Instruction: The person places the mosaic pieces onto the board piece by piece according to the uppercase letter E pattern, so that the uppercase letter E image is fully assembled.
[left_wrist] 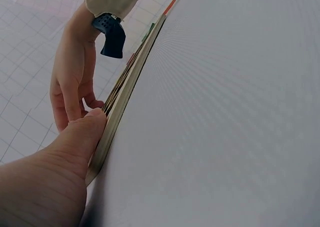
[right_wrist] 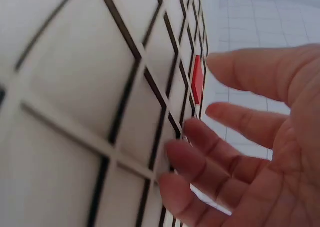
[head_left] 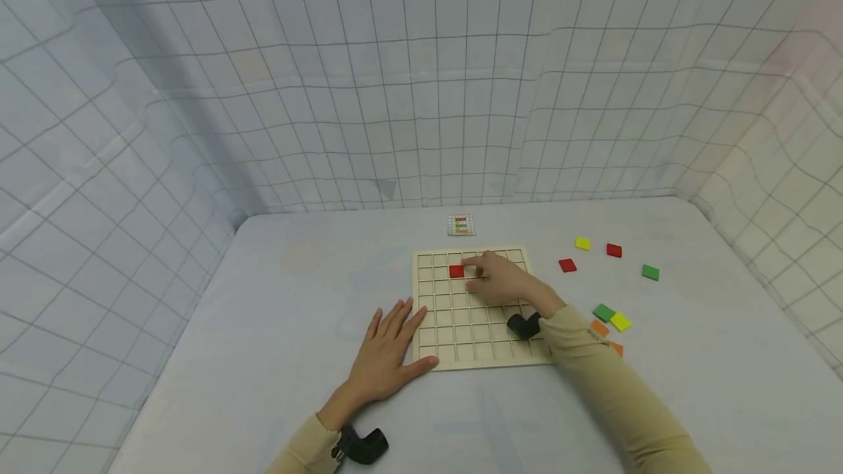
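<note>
Grid board [head_left: 464, 317]: flat on the table, squarely before the person, within reach of both hands.
Left hand [head_left: 385, 357]: fingers straight and spread, thumb touching the rim, probably steadying it against sliding.
Red tile [head_left: 456, 271]: in a cell near the far edge.
Right hand [head_left: 499, 280]: just beside that tile, fingers bent but apart, gripping nothing, perhaps adjusting its seat.
Pattern card [head_left: 461, 225]: beyond the board, presumably for easy viewing.
Yellow tile [head_left: 582, 243], green tile [head_left: 650, 272]: loose, right side.
</note>
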`<state>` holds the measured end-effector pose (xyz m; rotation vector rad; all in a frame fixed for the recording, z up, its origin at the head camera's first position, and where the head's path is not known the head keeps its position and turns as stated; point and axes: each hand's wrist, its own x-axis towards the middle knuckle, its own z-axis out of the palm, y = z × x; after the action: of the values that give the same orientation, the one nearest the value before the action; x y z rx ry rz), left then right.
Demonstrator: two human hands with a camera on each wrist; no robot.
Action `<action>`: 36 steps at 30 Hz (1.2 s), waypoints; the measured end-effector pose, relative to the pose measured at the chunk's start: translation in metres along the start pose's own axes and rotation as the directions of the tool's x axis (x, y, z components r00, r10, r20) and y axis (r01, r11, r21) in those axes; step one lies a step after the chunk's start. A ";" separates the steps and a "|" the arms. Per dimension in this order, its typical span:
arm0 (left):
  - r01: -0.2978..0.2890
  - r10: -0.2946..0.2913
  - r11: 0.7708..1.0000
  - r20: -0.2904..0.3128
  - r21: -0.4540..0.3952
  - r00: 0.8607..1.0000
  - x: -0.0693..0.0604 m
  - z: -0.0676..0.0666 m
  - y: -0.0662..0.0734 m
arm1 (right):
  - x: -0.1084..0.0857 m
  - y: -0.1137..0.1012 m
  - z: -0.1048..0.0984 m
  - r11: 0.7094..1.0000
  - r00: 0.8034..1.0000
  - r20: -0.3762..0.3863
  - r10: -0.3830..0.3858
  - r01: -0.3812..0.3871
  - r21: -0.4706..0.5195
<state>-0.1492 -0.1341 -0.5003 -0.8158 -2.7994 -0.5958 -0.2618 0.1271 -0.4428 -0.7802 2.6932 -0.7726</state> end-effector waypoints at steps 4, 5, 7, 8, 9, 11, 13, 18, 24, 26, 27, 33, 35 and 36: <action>-0.012 0.011 1.000 -0.019 -0.009 1.000 -0.001 0.000 0.000 | -0.007 0.007 -0.011 0.993 0.997 0.004 -0.075 0.075 0.095; -0.012 0.011 1.000 -0.021 -0.008 1.000 -0.001 0.000 0.000 | -0.009 0.008 -0.013 0.991 0.997 0.002 -0.080 0.079 0.108; -0.007 0.006 1.000 -0.019 -0.006 1.000 -0.002 0.001 0.000 | -0.012 0.012 -0.017 0.989 0.997 -0.017 -0.073 0.075 0.129; -0.002 0.002 1.000 -0.014 -0.005 1.000 -0.002 0.000 0.000 | -0.014 0.014 -0.019 0.989 0.998 -0.028 -0.064 0.067 0.135; 0.001 -0.001 1.000 -0.011 -0.003 1.000 -0.002 0.000 0.000 | -0.015 0.016 -0.020 0.989 0.998 -0.043 -0.052 0.057 0.133; 0.003 -0.003 1.000 -0.007 -0.001 1.000 -0.002 0.000 -0.001 | -0.019 0.021 -0.024 0.990 0.997 -0.077 -0.029 0.039 0.133; 0.002 -0.002 1.000 -0.003 -0.002 1.000 -0.002 0.000 -0.001 | -0.023 0.026 -0.028 0.992 0.994 -0.110 -0.017 0.031 0.123; -0.001 0.001 1.000 0.005 0.002 1.000 -0.002 -0.001 0.000 | -0.035 0.041 -0.043 0.995 0.991 -0.135 -0.009 0.022 0.092; -0.002 0.001 1.000 0.013 0.005 1.000 -0.001 -0.001 0.001 | -0.052 0.062 -0.063 0.996 0.988 -0.128 0.090 -0.086 0.038; 0.000 0.000 1.000 0.015 0.005 1.000 -0.001 -0.001 0.002 | -0.057 0.068 -0.068 0.991 0.981 -0.142 0.135 -0.134 0.017; 0.001 -0.001 1.000 0.015 0.005 1.000 -0.001 0.000 0.001 | -0.059 0.071 -0.070 0.988 0.977 -0.148 0.152 -0.153 0.010; 0.006 -0.006 1.000 0.017 0.012 1.000 -0.001 -0.001 0.001 | -0.069 0.088 -0.079 0.978 0.966 -0.160 0.205 -0.209 -0.010; 0.008 -0.008 1.000 0.017 0.014 1.000 -0.001 -0.002 0.001 | -0.071 0.092 -0.080 0.976 0.964 -0.160 0.210 -0.216 -0.022; 0.008 -0.008 1.000 0.015 0.016 1.000 -0.001 -0.002 0.000 | -0.072 0.094 -0.080 0.975 0.964 -0.160 0.214 -0.221 -0.023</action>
<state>-0.1481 -0.1350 -0.4988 -0.8098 -2.8185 -0.5708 -0.2706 0.2680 -0.4226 -0.4364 2.8789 -0.7555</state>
